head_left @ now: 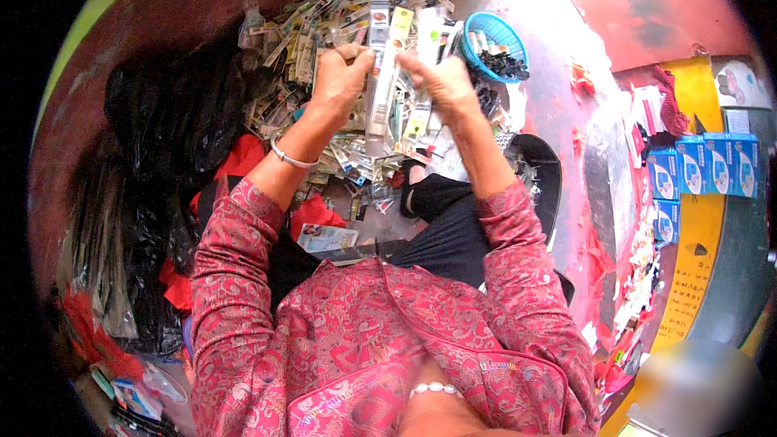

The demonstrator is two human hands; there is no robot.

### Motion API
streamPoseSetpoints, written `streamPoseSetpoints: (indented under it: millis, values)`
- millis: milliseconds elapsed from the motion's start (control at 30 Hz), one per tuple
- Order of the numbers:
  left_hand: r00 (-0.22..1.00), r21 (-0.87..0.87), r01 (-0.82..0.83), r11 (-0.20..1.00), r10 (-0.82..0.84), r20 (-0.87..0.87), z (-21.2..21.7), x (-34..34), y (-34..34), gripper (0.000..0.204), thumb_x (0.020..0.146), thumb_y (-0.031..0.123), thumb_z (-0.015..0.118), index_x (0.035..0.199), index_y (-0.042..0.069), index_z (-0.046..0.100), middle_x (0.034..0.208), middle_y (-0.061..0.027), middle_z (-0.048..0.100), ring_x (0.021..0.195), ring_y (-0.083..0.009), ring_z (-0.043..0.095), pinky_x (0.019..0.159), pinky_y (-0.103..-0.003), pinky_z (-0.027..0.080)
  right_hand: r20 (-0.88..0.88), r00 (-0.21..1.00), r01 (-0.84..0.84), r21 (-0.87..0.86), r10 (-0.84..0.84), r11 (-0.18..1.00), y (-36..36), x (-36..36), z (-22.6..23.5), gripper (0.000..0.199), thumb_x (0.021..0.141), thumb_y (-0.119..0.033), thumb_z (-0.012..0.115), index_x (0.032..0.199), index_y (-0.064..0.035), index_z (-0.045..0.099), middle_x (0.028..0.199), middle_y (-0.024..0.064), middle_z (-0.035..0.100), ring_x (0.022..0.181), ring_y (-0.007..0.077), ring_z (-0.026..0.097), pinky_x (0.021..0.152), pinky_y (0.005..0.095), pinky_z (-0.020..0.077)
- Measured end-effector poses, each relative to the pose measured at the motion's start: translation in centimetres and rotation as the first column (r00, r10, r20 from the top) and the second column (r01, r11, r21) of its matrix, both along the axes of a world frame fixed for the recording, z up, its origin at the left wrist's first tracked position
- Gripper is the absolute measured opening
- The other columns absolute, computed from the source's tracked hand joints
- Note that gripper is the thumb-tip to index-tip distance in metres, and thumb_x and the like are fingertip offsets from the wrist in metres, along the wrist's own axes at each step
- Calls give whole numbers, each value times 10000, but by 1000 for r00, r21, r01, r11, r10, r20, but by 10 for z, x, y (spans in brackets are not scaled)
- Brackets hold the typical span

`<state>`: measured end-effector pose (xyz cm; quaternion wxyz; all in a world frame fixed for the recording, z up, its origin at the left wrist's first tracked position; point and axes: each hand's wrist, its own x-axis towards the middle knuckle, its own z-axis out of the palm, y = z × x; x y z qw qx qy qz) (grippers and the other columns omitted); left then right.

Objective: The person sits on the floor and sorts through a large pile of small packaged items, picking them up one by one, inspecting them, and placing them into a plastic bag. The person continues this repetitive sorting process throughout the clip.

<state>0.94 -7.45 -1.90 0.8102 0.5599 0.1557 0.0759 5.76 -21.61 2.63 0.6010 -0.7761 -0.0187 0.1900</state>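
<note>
My left hand (pixel 338 85), with a bangle on its wrist, is closed in a pinch at the edge of a long, narrow clear plastic packet (pixel 378 109). This packet hangs upright over the pile. Across from it my right hand (pixel 447 87) is curled and slightly blurred, its fingertips beside a packet with a yellow label (pixel 400 26). What its fingers hold, if anything, I cannot make out. Below and behind both hands lies a large heap of slim packaged items (pixel 303 48) with card labels.
A blue plastic basket (pixel 495 23) with small black pieces stands right of the heap. Black plastic bags (pixel 166 113) lie at left, with red cloth (pixel 243 158) near them. Blue boxes (pixel 692 166) stand at far right. A dark round container (pixel 546 186) sits by my right forearm.
</note>
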Motion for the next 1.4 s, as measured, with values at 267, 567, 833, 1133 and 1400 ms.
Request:
streamPoseSetpoints:
  millis: [267, 567, 833, 1133, 1400]
  values:
    - [999, 144, 0, 990, -5, 35, 3, -6, 5, 162, 801, 168, 549, 841, 15, 582, 712, -16, 577, 588, -91, 534, 527, -244, 459, 63, 997, -49, 247, 35, 968, 10, -12, -12, 125, 636, -48, 631, 733, 18, 589, 656, 55, 585, 533, 115, 520, 502, 226, 400]
    - [977, -166, -177, 970, 154, -145, -9, 8, 22, 138, 795, 145, 542, 848, 21, 570, 714, -25, 578, 556, -96, 515, 473, -243, 389, 34, 997, 40, 508, -66, 861, 1, 0, -9, 118, 681, 19, 551, 792, 16, 512, 698, 93, 562, 635, 180, 566, 606, 279, 476]
    - [979, -52, -117, 992, 124, 163, 6, 6, 11, 159, 796, 168, 563, 785, 12, 592, 654, -6, 576, 534, -55, 491, 485, -208, 394, 73, 997, -54, 487, 20, 872, 1, -4, -8, 161, 712, -48, 609, 838, -2, 522, 730, 64, 578, 650, 155, 578, 595, 264, 490]
    - [979, 9, -101, 995, 98, 181, 5, 5, 6, 151, 784, 147, 573, 775, -3, 584, 653, -9, 573, 546, -56, 498, 490, -207, 406, -21, 997, -48, 570, 73, 820, -1, -5, -6, 199, 711, -76, 636, 864, 5, 537, 663, 47, 549, 556, 123, 545, 504, 230, 466]
    - [973, 203, 72, 976, -113, 201, 19, -1, -2, 132, 804, 179, 575, 799, 48, 586, 643, 20, 546, 549, -40, 478, 484, -171, 368, -12, 996, -74, 341, 84, 937, 9, -10, -17, 311, 600, -267, 754, 752, -52, 590, 673, 11, 571, 578, 87, 502, 522, 220, 381]
